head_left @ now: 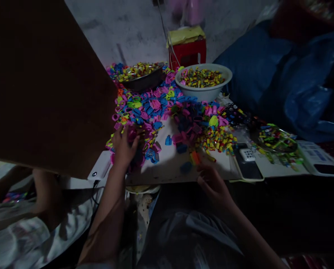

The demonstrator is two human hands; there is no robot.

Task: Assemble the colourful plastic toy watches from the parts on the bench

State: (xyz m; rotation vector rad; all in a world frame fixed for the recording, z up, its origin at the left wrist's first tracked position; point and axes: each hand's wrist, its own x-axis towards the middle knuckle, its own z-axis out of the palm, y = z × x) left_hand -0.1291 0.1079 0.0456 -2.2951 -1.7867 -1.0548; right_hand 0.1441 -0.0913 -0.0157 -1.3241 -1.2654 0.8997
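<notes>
My left hand (123, 145) lies with fingers apart on the left edge of the pile of coloured plastic pieces (151, 106), touching pink ones. These pieces are small, in pink, blue, yellow-green and orange. My right hand (214, 182) is at the table's front edge with its fingers curled; whether anything is in them is hidden. Just beyond its fingertips is an orange piece (195, 157). A blue piece (168, 140) lies apart on the white board between my hands. Right of it is a heap of small yellow and red pieces (217, 140).
A pale basin (203, 91) and a dark bowl (141, 83) hold small yellow pieces. A large brown panel (49, 89) stands at left; a person's arm (46, 194) shows beneath it. A white power bank (100, 166), a phone (247, 166) and a round tray (275, 140) lie around.
</notes>
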